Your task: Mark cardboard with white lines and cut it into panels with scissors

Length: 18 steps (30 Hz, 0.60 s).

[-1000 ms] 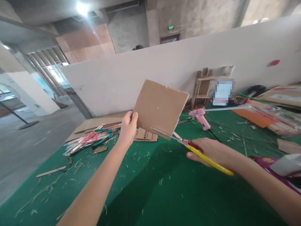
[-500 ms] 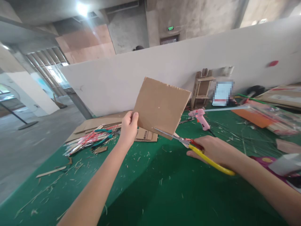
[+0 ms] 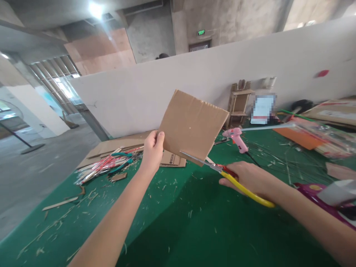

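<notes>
My left hand (image 3: 152,152) pinches the lower left corner of a square brown cardboard piece (image 3: 193,124) and holds it up above the green table (image 3: 178,230). My right hand (image 3: 250,178) grips yellow-handled scissors (image 3: 222,171). Their blades lie along the cardboard's bottom edge, cutting into it.
A pink glue gun (image 3: 237,139) lies behind the scissors. Flat cardboard sheets (image 3: 116,146) and a bundle of red and teal tools (image 3: 107,163) sit at the left. A small cardboard chair model (image 3: 239,104) stands by the white wall. Packaged materials (image 3: 319,137) fill the right side.
The cardboard has tilted slightly, its top right corner moving up and to the right. The scissors stay along the bottom edge.
</notes>
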Available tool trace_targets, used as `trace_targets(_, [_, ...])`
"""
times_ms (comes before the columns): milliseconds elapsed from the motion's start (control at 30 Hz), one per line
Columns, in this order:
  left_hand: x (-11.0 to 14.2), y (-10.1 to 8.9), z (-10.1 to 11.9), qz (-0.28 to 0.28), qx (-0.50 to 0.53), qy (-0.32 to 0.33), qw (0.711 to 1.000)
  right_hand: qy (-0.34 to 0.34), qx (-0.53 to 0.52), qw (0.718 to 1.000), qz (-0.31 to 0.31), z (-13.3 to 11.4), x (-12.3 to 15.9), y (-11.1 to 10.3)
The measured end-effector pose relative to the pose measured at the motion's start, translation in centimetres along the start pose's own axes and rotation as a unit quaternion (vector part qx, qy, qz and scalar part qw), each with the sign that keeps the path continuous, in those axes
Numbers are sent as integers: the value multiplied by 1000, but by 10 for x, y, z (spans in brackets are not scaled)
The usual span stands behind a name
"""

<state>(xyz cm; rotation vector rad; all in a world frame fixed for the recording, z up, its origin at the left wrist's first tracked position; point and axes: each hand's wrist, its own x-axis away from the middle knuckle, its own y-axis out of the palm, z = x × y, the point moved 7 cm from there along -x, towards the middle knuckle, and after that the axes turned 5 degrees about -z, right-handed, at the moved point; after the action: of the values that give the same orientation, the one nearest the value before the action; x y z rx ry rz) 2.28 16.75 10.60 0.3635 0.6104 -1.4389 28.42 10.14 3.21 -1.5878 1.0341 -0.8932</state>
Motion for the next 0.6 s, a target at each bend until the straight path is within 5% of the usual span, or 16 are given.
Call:
trace_targets(300, [-1, -3, -14, 25, 20, -24, 999, -41, -7, 999, -9, -4, 3, 0])
trace_targets(600, [0, -2, -13, 29, 24, -17, 999, -13, -8, 1000, 1, -1, -1, 2])
